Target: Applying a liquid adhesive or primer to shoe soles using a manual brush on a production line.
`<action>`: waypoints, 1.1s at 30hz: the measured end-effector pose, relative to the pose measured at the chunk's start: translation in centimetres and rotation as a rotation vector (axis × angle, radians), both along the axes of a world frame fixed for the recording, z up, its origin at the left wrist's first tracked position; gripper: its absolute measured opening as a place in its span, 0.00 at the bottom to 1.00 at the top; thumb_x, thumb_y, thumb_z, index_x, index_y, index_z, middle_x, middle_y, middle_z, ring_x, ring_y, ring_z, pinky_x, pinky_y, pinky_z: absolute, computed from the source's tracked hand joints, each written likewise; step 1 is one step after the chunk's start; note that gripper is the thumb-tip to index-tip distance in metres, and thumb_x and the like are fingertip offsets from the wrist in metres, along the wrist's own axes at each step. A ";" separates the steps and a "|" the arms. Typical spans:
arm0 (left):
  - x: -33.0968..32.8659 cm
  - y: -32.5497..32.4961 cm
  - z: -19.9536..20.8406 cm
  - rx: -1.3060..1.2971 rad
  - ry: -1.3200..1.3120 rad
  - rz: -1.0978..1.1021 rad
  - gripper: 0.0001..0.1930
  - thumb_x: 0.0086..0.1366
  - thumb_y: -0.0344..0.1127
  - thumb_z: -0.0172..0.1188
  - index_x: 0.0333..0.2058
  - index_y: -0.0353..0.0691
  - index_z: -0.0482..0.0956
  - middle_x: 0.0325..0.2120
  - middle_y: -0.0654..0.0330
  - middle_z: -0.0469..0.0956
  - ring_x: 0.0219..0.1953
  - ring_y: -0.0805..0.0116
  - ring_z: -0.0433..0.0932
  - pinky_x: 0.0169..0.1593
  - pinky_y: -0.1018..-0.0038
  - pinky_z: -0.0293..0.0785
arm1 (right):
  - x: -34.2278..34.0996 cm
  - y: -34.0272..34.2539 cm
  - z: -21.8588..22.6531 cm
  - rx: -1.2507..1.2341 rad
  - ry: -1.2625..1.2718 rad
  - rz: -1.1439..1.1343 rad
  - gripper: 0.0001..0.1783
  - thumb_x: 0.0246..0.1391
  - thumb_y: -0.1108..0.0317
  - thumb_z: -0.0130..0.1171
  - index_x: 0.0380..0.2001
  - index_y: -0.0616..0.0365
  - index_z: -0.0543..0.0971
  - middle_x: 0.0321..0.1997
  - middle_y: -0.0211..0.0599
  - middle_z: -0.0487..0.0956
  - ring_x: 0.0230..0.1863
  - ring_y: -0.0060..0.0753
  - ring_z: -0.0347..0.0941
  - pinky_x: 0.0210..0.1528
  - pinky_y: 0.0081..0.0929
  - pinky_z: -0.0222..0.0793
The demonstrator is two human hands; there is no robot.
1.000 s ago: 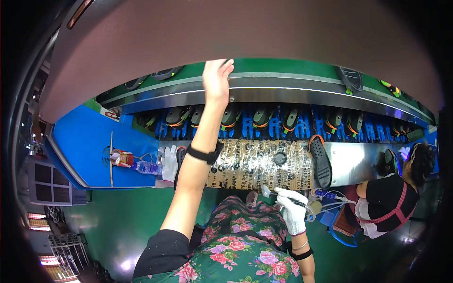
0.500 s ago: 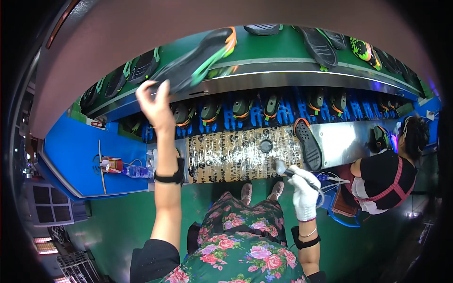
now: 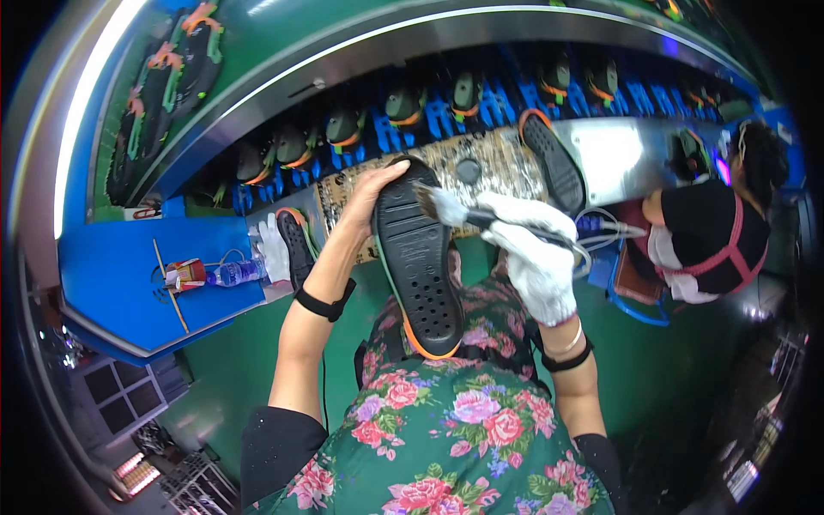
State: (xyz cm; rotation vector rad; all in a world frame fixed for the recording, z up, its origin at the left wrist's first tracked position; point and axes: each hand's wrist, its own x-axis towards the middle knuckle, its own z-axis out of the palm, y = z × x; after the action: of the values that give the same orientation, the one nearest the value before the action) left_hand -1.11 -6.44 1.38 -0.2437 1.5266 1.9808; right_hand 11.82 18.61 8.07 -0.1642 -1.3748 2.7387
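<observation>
My bare left hand (image 3: 369,197) grips a black shoe sole (image 3: 412,249) along its left edge, near the far end. The sole has an orange and green rim; grooves and small round holes mark its upward face. Its near end reaches down in front of my flowered apron. In a white glove, my right hand (image 3: 534,262) is closed around a brush (image 3: 445,207) with a thin tube trailing from it. The bristles are over the sole's far right edge; whether they touch it I cannot tell.
Behind lies a tape-covered cardboard sheet (image 3: 336,190) with a round dark disc (image 3: 469,171). Soles rest right (image 3: 558,167) and left (image 3: 296,249), beside a white glove (image 3: 274,249). Shoes on blue supports (image 3: 438,116) line the back. A co-worker (image 3: 708,232) sits at right.
My left hand has brought the sole from above the far green belt down toward my body. The brush has risen leftward to the sole. The whole view has shifted and tilted.
</observation>
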 end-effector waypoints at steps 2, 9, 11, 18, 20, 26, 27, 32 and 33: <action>1.5 1.3 -0.9 0.073 -0.180 0.001 0.28 0.73 0.55 0.59 0.56 0.33 0.79 0.49 0.49 0.85 0.47 0.61 0.87 0.54 0.64 0.84 | -0.2 0.2 -0.4 0.173 -0.024 0.054 0.17 0.56 0.79 0.69 0.50 0.69 0.85 0.47 0.42 0.88 0.41 0.21 0.83 0.44 0.22 0.81; 9.8 3.5 -2.7 0.795 -0.333 -0.301 0.61 0.62 0.88 0.27 0.73 0.37 0.58 0.66 0.35 0.69 0.63 0.43 0.76 0.64 0.48 0.76 | -0.3 0.5 -0.8 0.280 -0.084 -0.038 0.17 0.59 0.77 0.68 0.52 0.66 0.85 0.41 0.35 0.88 0.30 0.14 0.78 0.29 0.16 0.73; 10.8 4.1 -3.6 0.783 -0.365 -0.239 0.65 0.56 0.93 0.23 0.71 0.39 0.63 0.57 0.39 0.77 0.55 0.45 0.82 0.60 0.50 0.80 | -0.3 1.1 0.3 0.434 -0.115 0.045 0.16 0.62 0.74 0.67 0.53 0.64 0.85 0.34 0.31 0.86 0.27 0.17 0.79 0.26 0.19 0.74; 8.9 6.6 0.1 0.970 -0.359 0.009 0.62 0.58 0.90 0.21 0.69 0.41 0.66 0.55 0.48 0.80 0.54 0.52 0.82 0.59 0.54 0.80 | -1.4 0.4 0.7 0.818 0.291 -0.140 0.11 0.49 0.82 0.71 0.39 0.65 0.88 0.44 0.47 0.89 0.42 0.33 0.86 0.46 0.30 0.81; 8.7 7.1 0.8 0.696 -0.324 0.152 0.58 0.63 0.88 0.24 0.71 0.43 0.64 0.63 0.53 0.75 0.61 0.56 0.78 0.63 0.58 0.76 | -2.8 1.0 1.2 1.023 0.552 -0.203 0.13 0.47 0.82 0.72 0.39 0.62 0.88 0.44 0.48 0.89 0.42 0.38 0.87 0.46 0.32 0.81; 9.7 8.7 1.3 0.643 -0.200 0.183 0.54 0.67 0.84 0.26 0.73 0.44 0.62 0.67 0.57 0.71 0.65 0.58 0.74 0.67 0.60 0.72 | -4.8 1.6 2.7 1.337 0.728 -0.289 0.21 0.49 0.74 0.68 0.50 0.59 0.87 0.54 0.43 0.87 0.52 0.44 0.84 0.53 0.37 0.77; 9.7 9.1 1.7 0.521 -0.128 0.165 0.54 0.67 0.84 0.26 0.73 0.44 0.62 0.66 0.57 0.72 0.65 0.58 0.74 0.68 0.60 0.71 | -4.8 1.3 2.7 1.334 0.730 -0.291 0.21 0.49 0.74 0.68 0.50 0.59 0.87 0.54 0.43 0.87 0.52 0.44 0.84 0.53 0.37 0.77; 9.5 9.7 1.8 0.399 -0.098 0.082 0.58 0.63 0.88 0.27 0.72 0.42 0.61 0.66 0.53 0.71 0.66 0.55 0.72 0.69 0.56 0.69 | -0.7 0.5 -1.7 1.207 0.467 0.052 0.22 0.52 0.77 0.65 0.53 0.60 0.85 0.58 0.48 0.84 0.57 0.50 0.81 0.59 0.40 0.75; 9.6 9.0 -0.5 0.818 -0.175 0.053 0.59 0.62 0.88 0.27 0.73 0.42 0.61 0.66 0.52 0.70 0.66 0.54 0.72 0.70 0.54 0.69 | -0.6 0.2 -1.0 1.165 0.511 0.068 0.22 0.52 0.77 0.65 0.53 0.60 0.85 0.58 0.48 0.84 0.58 0.50 0.81 0.59 0.40 0.75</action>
State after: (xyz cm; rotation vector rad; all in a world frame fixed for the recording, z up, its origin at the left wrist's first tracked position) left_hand 8.50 2.53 0.86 -0.1031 0.5216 2.3701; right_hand 11.20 18.80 7.04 0.5900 -2.4253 1.4111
